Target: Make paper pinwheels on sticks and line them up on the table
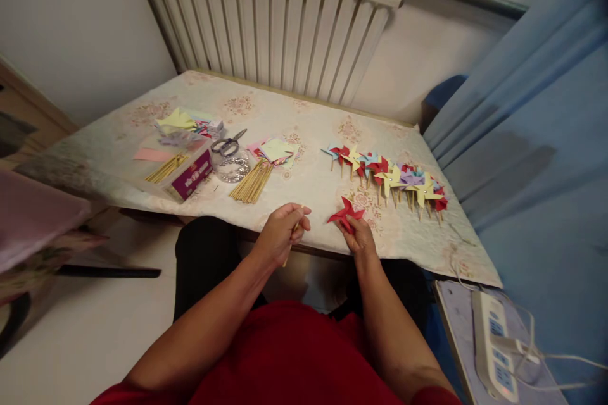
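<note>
A thin wooden stick is gripped in my left hand, its lower end poking out below the fist. My right hand pinches a red paper pinwheel near the table's front edge, apart from the left hand. No stick shows on that pinwheel. Beyond my left hand lies a bundle of sticks, with a stack of coloured paper squares behind it. Finished pinwheels on sticks form a long row at the right, in red, yellow, blue and purple.
A clear round tub of small shiny pieces sits by the scissors. Left of it stands a purple-labelled plastic box with sticks; more paper lies behind. A power strip with cables rests on a side stand at lower right.
</note>
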`<state>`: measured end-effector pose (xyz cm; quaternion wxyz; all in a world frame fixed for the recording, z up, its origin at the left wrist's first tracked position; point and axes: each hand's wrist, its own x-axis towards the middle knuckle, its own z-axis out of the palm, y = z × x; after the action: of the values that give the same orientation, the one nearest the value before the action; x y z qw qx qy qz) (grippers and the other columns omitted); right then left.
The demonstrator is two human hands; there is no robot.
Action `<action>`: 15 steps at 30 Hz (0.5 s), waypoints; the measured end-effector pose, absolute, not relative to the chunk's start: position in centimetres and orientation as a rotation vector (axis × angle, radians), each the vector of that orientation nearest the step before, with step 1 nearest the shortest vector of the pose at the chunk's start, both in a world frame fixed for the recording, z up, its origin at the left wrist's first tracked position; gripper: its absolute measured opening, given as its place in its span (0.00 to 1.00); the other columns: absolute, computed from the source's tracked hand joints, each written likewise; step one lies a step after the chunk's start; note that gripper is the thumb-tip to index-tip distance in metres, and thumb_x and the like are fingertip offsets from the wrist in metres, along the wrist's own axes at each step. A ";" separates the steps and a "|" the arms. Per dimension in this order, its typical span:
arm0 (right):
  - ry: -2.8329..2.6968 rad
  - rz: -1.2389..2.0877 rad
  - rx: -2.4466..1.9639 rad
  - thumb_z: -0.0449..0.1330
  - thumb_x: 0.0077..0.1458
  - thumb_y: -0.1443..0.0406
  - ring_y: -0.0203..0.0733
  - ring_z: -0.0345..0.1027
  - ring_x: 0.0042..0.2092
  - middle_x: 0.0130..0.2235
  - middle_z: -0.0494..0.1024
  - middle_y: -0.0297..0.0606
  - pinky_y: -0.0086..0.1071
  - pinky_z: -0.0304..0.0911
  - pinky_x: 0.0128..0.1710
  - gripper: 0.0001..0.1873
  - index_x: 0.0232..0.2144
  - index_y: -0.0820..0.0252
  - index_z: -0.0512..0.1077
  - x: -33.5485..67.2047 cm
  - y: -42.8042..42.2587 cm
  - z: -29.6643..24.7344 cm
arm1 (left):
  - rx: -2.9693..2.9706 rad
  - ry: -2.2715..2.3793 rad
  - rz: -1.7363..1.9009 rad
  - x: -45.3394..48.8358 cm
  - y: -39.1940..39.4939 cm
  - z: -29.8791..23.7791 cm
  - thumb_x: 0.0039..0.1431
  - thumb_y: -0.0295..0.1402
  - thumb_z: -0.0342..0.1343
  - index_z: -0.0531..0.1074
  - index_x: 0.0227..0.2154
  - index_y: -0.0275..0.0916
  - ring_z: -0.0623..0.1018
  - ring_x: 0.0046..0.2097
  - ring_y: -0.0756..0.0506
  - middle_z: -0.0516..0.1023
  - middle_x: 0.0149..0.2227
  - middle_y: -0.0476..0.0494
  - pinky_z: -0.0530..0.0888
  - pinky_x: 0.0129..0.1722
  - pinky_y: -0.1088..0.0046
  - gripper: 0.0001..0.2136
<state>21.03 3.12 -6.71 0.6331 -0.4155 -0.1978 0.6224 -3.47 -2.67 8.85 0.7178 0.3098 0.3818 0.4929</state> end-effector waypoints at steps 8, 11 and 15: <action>-0.451 1.422 -0.961 0.68 0.39 0.71 0.38 0.76 0.35 0.33 0.81 0.31 0.42 0.72 0.49 0.15 0.33 0.57 0.73 21.1 3.2 -6.8 | 0.682 0.831 1.098 -3.4 -2.6 8.5 0.48 0.28 0.57 0.70 0.37 0.31 0.58 0.19 0.59 0.72 0.27 0.48 0.48 0.18 0.79 0.12; -0.460 1.429 -0.961 0.68 0.40 0.72 0.38 0.76 0.35 0.33 0.81 0.31 0.42 0.71 0.49 0.15 0.33 0.56 0.73 21.1 3.2 -6.8 | 0.669 0.834 1.113 -3.4 -2.5 8.4 0.48 0.28 0.58 0.70 0.36 0.32 0.60 0.20 0.58 0.72 0.27 0.47 0.49 0.19 0.80 0.11; -0.447 1.422 -0.962 0.68 0.39 0.72 0.38 0.76 0.35 0.34 0.81 0.31 0.42 0.72 0.49 0.16 0.33 0.56 0.74 21.0 3.1 -6.7 | 0.651 0.822 1.123 -3.4 -2.4 8.2 0.48 0.28 0.59 0.70 0.34 0.32 0.60 0.21 0.58 0.72 0.26 0.47 0.50 0.19 0.80 0.09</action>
<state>21.01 3.11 -6.65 0.6317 -0.4205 -0.1951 0.6213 -3.40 -2.45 8.17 0.7191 0.2943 0.3718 0.5080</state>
